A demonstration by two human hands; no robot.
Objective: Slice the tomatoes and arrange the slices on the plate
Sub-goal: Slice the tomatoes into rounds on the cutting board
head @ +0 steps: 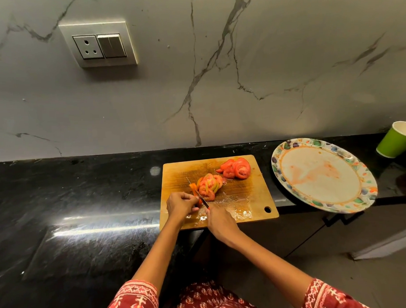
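Knife (197,192) lies diagonal, tip up-left, handle down-right in right hand (219,219), fingers curled round it. Left hand (179,204) pinches an orange-red tomato piece (194,188) at the blade. Sliced tomato (207,188), reddish-green, fanned along the same diagonal mid wooden cutting board (218,192), wet and scored. Second slice pile (236,168) at board's far right corner. Round floral-rimmed plate (324,175), juice-smeared, right of board on glossy black desk (72,204).
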